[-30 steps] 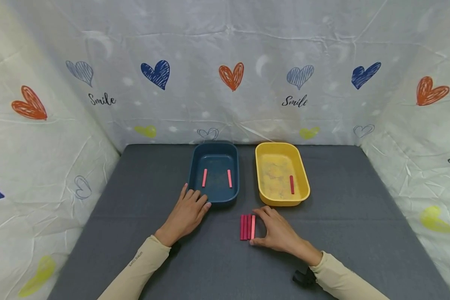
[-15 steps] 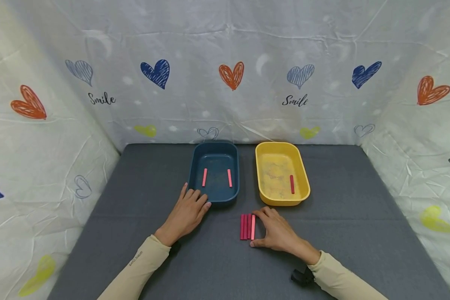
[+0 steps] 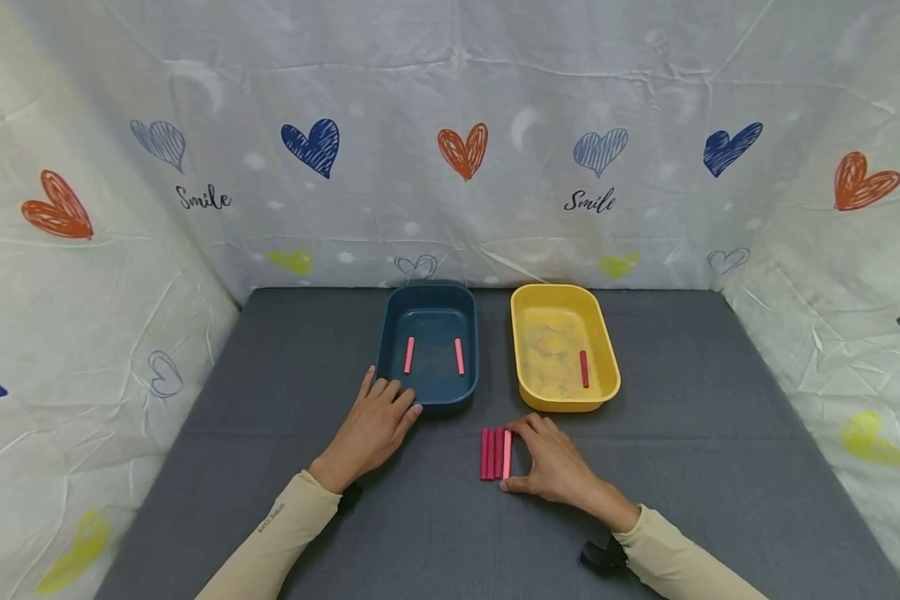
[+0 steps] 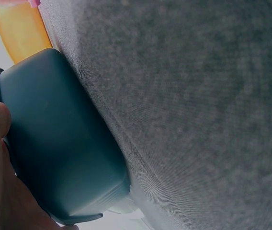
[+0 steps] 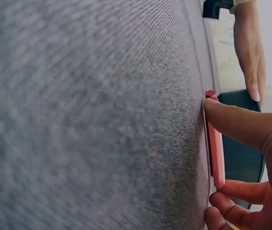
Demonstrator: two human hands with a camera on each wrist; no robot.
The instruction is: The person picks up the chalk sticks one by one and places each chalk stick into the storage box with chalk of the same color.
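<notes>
Pink stick (image 3: 506, 454): on the grey table (image 3: 720, 433), rightmost of a row of red sticks (image 3: 490, 453), pinched end to end by your right hand (image 3: 551, 462). Beyond those fingers: yellow tray (image 3: 528, 379), one stick inside. Your left hand (image 3: 375, 421) lies flat, fingers relaxed, touching the blue tray (image 3: 427, 400).

Staged recording booth: heart-print sheet (image 3: 457, 125) walls enclosing grey felt tabletop (image 3: 720, 433).

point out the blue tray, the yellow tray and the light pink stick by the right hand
blue tray (image 3: 429, 403): head view, near rim.
yellow tray (image 3: 562, 403): head view, near rim.
light pink stick (image 3: 506, 454): head view, middle of its length, at the right hand's fingertips.
</notes>
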